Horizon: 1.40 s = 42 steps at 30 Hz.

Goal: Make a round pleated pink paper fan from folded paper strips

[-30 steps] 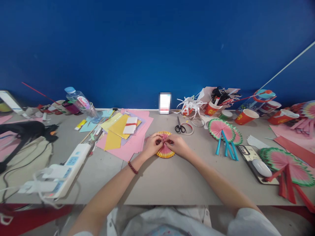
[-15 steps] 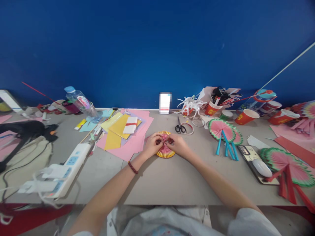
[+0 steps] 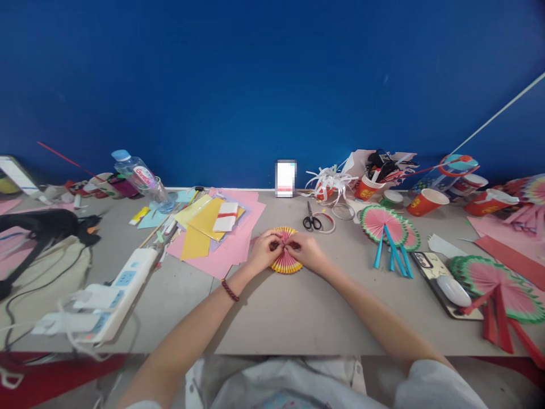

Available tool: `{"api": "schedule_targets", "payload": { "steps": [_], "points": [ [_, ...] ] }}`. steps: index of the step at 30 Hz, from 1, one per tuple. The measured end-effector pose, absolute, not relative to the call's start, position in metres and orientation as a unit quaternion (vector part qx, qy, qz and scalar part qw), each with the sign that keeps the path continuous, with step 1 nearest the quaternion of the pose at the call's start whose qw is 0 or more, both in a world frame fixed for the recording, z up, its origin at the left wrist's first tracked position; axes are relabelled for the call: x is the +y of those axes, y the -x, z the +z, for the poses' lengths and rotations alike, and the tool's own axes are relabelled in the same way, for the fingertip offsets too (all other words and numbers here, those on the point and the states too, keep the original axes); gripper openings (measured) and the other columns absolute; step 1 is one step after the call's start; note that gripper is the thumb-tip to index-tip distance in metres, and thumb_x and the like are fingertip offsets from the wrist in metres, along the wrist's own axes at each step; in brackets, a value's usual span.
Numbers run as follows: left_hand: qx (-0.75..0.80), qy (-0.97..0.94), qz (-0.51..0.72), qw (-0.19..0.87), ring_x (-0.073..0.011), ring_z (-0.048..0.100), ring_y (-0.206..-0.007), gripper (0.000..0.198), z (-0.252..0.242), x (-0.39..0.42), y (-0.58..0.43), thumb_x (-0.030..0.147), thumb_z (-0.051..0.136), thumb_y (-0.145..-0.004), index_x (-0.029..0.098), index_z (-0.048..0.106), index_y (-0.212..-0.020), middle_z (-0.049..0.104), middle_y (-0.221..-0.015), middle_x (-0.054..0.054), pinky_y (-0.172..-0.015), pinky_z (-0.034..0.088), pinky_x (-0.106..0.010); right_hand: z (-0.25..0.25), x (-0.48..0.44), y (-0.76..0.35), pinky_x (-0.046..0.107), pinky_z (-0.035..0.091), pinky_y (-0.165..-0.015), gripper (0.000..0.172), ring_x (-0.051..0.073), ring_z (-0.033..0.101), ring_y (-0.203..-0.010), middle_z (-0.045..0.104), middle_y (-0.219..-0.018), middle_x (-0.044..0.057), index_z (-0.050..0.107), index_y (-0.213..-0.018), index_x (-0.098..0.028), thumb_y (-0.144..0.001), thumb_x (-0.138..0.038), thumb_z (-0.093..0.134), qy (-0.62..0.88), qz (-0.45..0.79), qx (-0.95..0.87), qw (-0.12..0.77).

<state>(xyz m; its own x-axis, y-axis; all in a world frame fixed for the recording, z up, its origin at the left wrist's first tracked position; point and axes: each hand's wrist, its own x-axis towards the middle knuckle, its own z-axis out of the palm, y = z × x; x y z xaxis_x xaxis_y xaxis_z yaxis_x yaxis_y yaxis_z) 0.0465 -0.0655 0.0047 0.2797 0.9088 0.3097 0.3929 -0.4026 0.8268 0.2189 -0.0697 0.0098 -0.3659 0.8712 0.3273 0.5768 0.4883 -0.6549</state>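
A round pleated paper fan [image 3: 286, 263], pink with a yellow rim, lies on the grey table [image 3: 281, 324] in front of me. My left hand [image 3: 268, 248] pinches it near the centre from the left side. From the right, my right hand [image 3: 303, 248] pinches it close to the same centre, the fingertips of both hands almost meeting. The hands cover the fan's left and right edges. Just behind my right hand lie black scissors [image 3: 312, 218] and a roll of tape [image 3: 327, 223].
Pink sheets [image 3: 251, 216] and yellow paper [image 3: 196, 243] lie left, beside a power strip [image 3: 128, 289] and a tilted bottle [image 3: 145, 180]. To the right are finished pleated fans [image 3: 383, 224], a phone [image 3: 430, 267] under a mouse [image 3: 453, 291], and red cups [image 3: 428, 203].
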Motion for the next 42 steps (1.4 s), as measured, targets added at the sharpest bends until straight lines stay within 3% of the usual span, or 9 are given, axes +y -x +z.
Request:
{"api": "schedule_targets", "payload": {
  "steps": [9,23,31,42],
  "points": [
    [0.449,-0.737,0.395,0.315,-0.0137,0.062,-0.078,0.007,0.0073,-0.0666,-0.0461,0.015,0.057,-0.075,0.017,0.063,-0.071,0.061,-0.1,-0.006,-0.063,0.053,-0.024,0.0084,-0.0685,-0.2177,0.023,0.037,-0.057,0.006,0.012,0.05,-0.06,0.06,-0.066,0.0,0.061,-0.074,-0.017,-0.073,-0.014,0.056,0.486,0.28,-0.765,0.318],
    [0.445,-0.731,0.395,0.334,-0.0126,0.061,-0.075,0.007,0.0094,-0.0668,-0.0451,0.016,0.057,-0.076,0.015,0.062,-0.07,0.06,-0.1,-0.007,-0.06,0.052,-0.023,0.015,-0.0705,-0.2181,0.024,0.04,-0.061,0.006,0.013,0.054,-0.064,0.062,-0.07,0.001,0.063,-0.075,-0.017,-0.074,-0.017,0.056,0.486,0.325,-0.75,0.309],
    [0.434,-0.729,0.405,0.341,-0.0141,0.062,-0.078,0.009,0.0067,-0.0645,-0.0442,0.017,0.057,-0.077,0.015,0.063,-0.071,0.061,-0.1,-0.008,-0.061,0.053,-0.024,0.0128,-0.0633,-0.2197,0.024,0.038,-0.058,0.011,0.012,0.052,-0.061,0.061,-0.066,0.0,0.065,-0.071,-0.017,-0.075,-0.027,0.064,0.483,0.356,-0.737,0.31],
    [0.43,-0.723,0.401,0.363,-0.0148,0.062,-0.078,0.008,0.0065,-0.0629,-0.0424,0.019,0.059,-0.076,0.015,0.065,-0.072,0.061,-0.102,-0.009,-0.06,0.052,-0.025,0.0167,-0.064,-0.2212,0.023,0.034,-0.059,0.013,0.012,0.049,-0.064,0.058,-0.069,0.0,0.06,-0.073,-0.017,-0.081,-0.02,0.051,0.464,0.333,-0.778,0.262]
  ]
}}
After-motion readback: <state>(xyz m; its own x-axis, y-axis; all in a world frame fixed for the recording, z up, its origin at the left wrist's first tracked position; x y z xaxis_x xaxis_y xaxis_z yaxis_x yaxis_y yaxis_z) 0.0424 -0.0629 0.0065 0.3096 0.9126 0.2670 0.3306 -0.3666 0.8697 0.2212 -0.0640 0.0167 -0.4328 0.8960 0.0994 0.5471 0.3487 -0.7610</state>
